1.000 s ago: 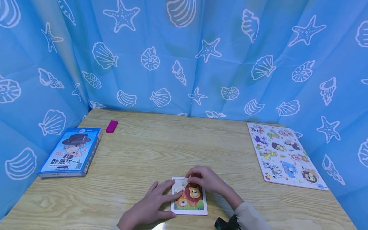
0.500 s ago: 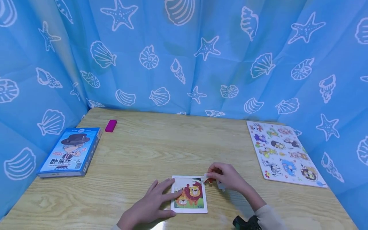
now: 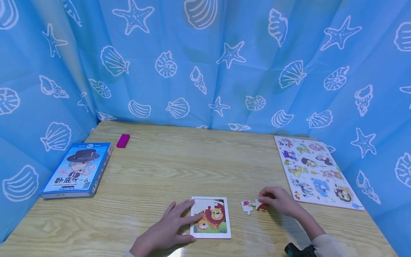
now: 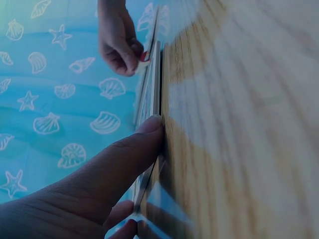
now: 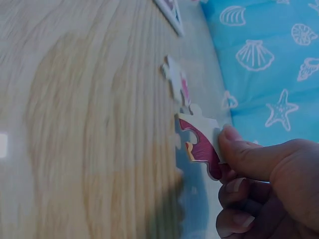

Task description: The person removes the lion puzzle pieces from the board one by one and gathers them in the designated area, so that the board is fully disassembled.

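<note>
Two hands work a small jigsaw on the wooden table (image 3: pixel 167 167). Largest first: the table carries an animal peg board (image 3: pixel 316 171) at its right edge, a blue game box (image 3: pixel 77 170) at its left, and a magenta block (image 3: pixel 123 140) far back. Nearer you lies the lion puzzle tray (image 3: pixel 210 217), its upper-left cells bare and pale. Your left hand (image 3: pixel 163 230) rests flat on the tray's left border, fingers straight and spread, one fingertip (image 4: pixel 149 124) pressed against the frame edge; hold it so, because the tray looks light enough to slide. Your right hand (image 3: pixel 279 201) lies well right of the tray, thumb and forefinger pinching a red-printed puzzle piece (image 5: pixel 202 144) tilted up off the table. A loose piece (image 3: pixel 247 206) with a pink mark sits just left of it, close but apart. Grip the held piece by its edges so the printed face stays readable, and keep its knob clear of the loose neighbour when you set it down or lift it.
</note>
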The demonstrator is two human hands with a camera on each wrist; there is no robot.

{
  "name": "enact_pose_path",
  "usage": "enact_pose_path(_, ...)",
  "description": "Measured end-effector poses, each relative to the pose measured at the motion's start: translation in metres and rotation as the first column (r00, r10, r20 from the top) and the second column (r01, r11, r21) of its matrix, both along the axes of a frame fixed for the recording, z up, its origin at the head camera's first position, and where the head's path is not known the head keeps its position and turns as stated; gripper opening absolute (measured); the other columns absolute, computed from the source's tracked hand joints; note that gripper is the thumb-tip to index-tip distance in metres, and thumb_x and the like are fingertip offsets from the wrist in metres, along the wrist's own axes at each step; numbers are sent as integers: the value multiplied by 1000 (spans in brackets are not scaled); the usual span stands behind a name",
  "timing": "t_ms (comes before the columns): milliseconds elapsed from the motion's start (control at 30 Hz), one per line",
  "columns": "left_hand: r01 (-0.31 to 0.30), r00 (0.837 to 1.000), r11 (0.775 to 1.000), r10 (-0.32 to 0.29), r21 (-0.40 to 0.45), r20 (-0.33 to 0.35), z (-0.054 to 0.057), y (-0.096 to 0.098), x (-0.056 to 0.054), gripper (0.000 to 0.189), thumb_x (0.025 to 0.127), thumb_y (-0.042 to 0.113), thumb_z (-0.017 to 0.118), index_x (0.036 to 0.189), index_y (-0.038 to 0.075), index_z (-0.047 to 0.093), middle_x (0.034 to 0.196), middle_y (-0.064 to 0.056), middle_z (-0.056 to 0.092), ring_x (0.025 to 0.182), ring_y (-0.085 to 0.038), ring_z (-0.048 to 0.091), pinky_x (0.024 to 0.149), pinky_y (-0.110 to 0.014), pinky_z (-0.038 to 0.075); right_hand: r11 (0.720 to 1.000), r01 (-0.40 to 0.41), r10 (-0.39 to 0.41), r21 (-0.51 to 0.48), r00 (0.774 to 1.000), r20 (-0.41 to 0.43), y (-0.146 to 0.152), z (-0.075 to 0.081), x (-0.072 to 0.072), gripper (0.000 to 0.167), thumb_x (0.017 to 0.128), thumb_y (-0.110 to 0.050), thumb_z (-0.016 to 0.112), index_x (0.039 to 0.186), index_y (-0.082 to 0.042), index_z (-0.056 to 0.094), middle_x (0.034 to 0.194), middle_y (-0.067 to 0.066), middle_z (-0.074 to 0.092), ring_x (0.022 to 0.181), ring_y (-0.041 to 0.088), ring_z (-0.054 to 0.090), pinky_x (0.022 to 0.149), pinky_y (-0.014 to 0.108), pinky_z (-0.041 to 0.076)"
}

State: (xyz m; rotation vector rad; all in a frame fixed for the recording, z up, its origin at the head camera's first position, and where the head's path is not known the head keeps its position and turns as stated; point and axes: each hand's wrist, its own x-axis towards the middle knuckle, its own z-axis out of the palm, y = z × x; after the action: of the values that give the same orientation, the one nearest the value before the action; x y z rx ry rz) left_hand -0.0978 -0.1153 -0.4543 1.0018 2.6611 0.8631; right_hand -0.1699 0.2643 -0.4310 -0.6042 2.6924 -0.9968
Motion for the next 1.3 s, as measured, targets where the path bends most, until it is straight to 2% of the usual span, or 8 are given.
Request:
enact_pose_path(167, 6, 1000, 1000, -6, -3, -15, -1, 0, 0, 61, 87, 49, 62, 141, 25, 48, 152, -12, 24, 139, -29, 19, 110, -55, 9, 999, 30, -30, 42, 1000, 5, 7, -4, 1, 9, 92, -15, 63, 86, -9, 66, 73, -7, 57, 65, 6, 46, 58, 24, 40)
enact_pose_path(533, 13, 1000, 1000, -13, -2, -6, -2, 1, 1, 61, 87, 49, 62, 141, 25, 47, 152, -12, 24, 139, -29, 20, 109, -55, 9, 995, 73, -74, 68, 997, 7, 9, -14, 0, 7, 90, -15, 64, 86, -10, 66, 75, -6, 57, 66, 8, 46, 59, 25, 39)
enact_pose_path(800, 12, 1000, 1000, -12, -18, 18, -2, 0, 0, 61, 88, 50, 60, 142, 25, 47, 152, -11, 23, 139, -29, 19, 110, -55, 9, 995, 85, -85, 49, 996, -16, 7, -16, 2, 5, 90, -12, 65, 87, -9, 66, 77, -5, 57, 67, 7, 49, 60, 25, 43)
enact_pose_path(1000, 17, 1000, 1000, -16, -10, 14, -2, -1, -1, 61, 88, 50, 60, 142, 25, 46, 152, -11, 24, 139, -29, 19, 109, -55, 9, 991, 132, -132, -21, 991, -36, 4, -16, 4, 5, 89, -12, 67, 90, -8, 65, 79, -2, 58, 67, 9, 52, 56, 25, 44)
enact_pose_path(1100, 17, 1000, 1000, -17, -8, 20, -3, -1, -1, 61, 88, 51, 59, 142, 25, 46, 152, -10, 23, 140, -29, 19, 109, -55, 9, 993, 102, -104, -60, 994, -33, 0, -15, 4, 6, 88, -12, 67, 91, -8, 65, 79, -2, 59, 66, 10, 54, 55, 25, 46)
enact_pose_path(1200, 16, 1000, 1000, -16, -9, 20, -3, -1, -1, 62, 88, 52, 58, 142, 26, 46, 152, -10, 23, 140, -29, 19, 110, -55, 8, 995, 23, -26, -95, 999, -30, -4, -15, 4, 9, 87, -15, 69, 91, -8, 64, 78, -4, 59, 64, 9, 54, 54, 25, 47)
enact_pose_path(1300, 17, 1000, 1000, -17, -7, 13, -3, -1, -1, 62, 88, 52, 58, 142, 25, 46, 152, -11, 23, 140, -29, 18, 110, -55, 8, 996, -30, 26, -83, 998, -52, -9, -17, 5, 15, 83, -20, 74, 87, -10, 64, 75, -6, 57, 64, 6, 52, 55, 24, 45)
